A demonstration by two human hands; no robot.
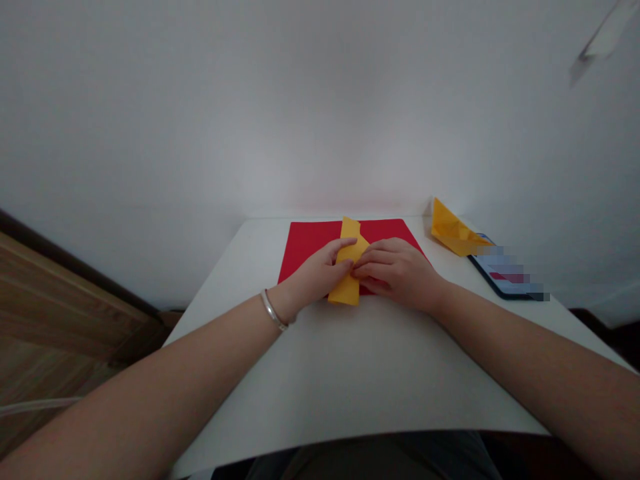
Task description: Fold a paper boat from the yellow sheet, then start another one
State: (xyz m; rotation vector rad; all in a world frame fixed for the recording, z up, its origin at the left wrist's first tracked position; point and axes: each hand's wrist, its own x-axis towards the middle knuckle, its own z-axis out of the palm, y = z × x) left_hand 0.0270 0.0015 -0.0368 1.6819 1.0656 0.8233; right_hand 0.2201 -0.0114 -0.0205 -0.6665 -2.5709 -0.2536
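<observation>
A folded strip of yellow paper (346, 288) lies on a red sheet (306, 245) at the far middle of a white table (350, 360). My left hand (320, 272), with a silver bangle on its wrist, pinches the strip's left edge between thumb and fingers. My right hand (397, 270) presses on the strip from the right, fingers curled together on a fold. The two hands meet over the middle of the strip and hide part of it.
A folded yellow paper shape (453, 230) rests at the table's far right corner. Beside it lies a tablet or phone (505, 275) with a blurred screen. A white wall stands right behind the table. Wooden floor shows at the left.
</observation>
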